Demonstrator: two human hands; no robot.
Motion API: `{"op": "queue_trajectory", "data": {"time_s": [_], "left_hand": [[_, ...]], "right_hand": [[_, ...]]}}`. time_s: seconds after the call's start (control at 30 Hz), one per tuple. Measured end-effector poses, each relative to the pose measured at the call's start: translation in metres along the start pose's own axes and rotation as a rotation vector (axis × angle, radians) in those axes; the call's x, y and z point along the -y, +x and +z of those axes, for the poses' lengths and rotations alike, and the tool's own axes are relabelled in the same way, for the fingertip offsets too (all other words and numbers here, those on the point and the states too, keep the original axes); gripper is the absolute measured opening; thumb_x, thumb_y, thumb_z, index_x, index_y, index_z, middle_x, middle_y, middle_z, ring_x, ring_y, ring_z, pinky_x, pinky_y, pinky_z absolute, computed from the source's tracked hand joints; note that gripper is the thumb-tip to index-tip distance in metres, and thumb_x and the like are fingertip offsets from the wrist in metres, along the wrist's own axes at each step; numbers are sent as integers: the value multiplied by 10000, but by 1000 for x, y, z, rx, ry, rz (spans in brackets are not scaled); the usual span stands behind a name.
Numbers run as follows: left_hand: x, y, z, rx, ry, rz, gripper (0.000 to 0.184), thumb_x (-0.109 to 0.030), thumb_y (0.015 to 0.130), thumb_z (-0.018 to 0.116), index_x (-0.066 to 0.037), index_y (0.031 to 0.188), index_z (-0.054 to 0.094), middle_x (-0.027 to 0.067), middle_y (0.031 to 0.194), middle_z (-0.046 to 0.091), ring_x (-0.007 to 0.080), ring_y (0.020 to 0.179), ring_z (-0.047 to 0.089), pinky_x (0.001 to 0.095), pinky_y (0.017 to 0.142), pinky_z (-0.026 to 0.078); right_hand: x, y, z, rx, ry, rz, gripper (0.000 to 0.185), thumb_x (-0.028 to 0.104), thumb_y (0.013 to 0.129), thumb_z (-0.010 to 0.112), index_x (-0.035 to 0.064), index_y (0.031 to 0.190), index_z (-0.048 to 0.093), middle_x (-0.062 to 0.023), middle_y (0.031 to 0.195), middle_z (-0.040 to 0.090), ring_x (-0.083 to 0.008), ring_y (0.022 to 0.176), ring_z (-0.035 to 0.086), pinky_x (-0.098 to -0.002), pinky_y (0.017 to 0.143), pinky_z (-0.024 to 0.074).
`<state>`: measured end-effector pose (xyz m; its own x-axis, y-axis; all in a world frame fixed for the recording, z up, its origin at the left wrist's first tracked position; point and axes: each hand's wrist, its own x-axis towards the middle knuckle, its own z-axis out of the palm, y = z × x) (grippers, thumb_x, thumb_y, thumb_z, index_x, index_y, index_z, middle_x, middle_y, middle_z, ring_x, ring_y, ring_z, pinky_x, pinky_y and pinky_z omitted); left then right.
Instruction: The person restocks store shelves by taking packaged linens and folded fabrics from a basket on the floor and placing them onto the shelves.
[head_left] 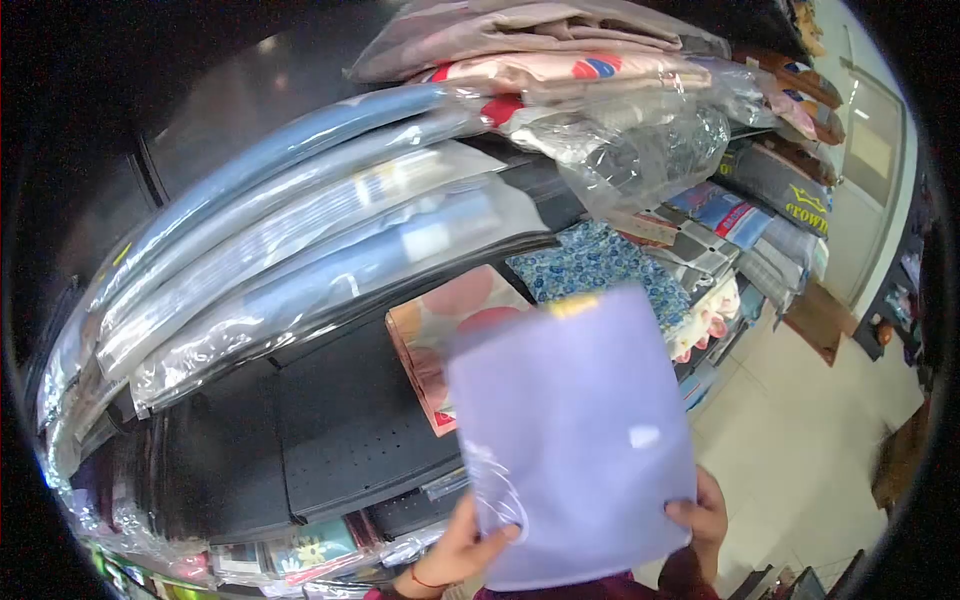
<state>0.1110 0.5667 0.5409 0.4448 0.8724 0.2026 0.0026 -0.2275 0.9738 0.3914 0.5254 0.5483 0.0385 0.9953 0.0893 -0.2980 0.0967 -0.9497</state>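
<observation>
1. Pinching the lavender packet (575, 430) by its two lower corners, both hands share the load, which probably keeps so flat and limp-looking a thing from folding over.
2. The left hand (460, 552) lays its thumb on the front face, its other fingers mostly hidden behind; streaks of glare there suggest a clear wrapper, so a firm press likely stops slipping.
3. The right hand (703, 515) grips the right edge, thumb over the front, fingers curled around the side.
4. The packet hangs in front of the right end of the black shelf (370, 420), its face tipped up, presumably so it can be looked over; its white patch (645, 437) is too blurred to read.
5. Partly behind it, a pink patterned cloth (420, 340) lies folded flat near that end, print up, perhaps to show the design.
6. Along the shelf's upper edge, long plastic-wrapped bundles (330, 240) are stacked lengthwise, an arrangement that seems to suit their shape.
</observation>
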Motion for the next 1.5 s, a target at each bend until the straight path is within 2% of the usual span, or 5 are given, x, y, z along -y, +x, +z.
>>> {"op": "queue_trajectory", "data": {"time_s": [0.2, 0.43, 1.17, 1.37, 1.5], "left_hand": [[-20, 108, -49, -445, 139, -54, 497, 26, 791, 494, -5, 1260, 331, 38, 1099, 485, 111, 973, 465, 241, 808, 391], [80, 142, -104, -533, 1304, -6, 351, -216, 793, 530, -75, 1107, 462, 160, 877, 588, 323, 749, 592, 397, 621, 484], [47, 156, -79, -211, 1294, -18, 581, -127, 607, 616, -150, 1178, 509, 97, 1271, 427, 318, 1175, 385, 420, 1000, 262], [54, 158, -84, -283, 1143, -42, 645, -119, 590, 619, -144, 1217, 472, 126, 1297, 388, 316, 1215, 345, 416, 1015, 252], [64, 160, -89, -339, 1121, 51, 580, -99, 596, 616, -115, 1167, 516, 139, 1292, 389, 326, 1161, 416, 387, 958, 351]], "right_hand": [[-10, 203, 34, 285, -50, -286, 601, 64, 747, 582, -41, 1279, 324, -110, 1136, 510, -162, 1062, 457, -291, 881, 378], [-109, 284, 56, -63, -1341, -657, 471, 153, 732, 578, 32, 1169, 453, -210, 949, 543, -357, 872, 522, -430, 749, 435], [-95, 280, 45, 114, -648, -593, 413, -11, 776, 454, 35, 1182, 403, -237, 1019, 484, -417, 845, 527, -442, 679, 452], [-104, 290, 36, 199, -201, -323, 344, -56, 823, 413, 43, 1151, 451, -121, 976, 500, -99, 746, 507, -271, 623, 503], [-98, 288, 36, 220, -23, -174, 307, -48, 835, 396, 21, 1130, 449, -150, 1035, 523, -147, 863, 554, -260, 645, 500]]}}
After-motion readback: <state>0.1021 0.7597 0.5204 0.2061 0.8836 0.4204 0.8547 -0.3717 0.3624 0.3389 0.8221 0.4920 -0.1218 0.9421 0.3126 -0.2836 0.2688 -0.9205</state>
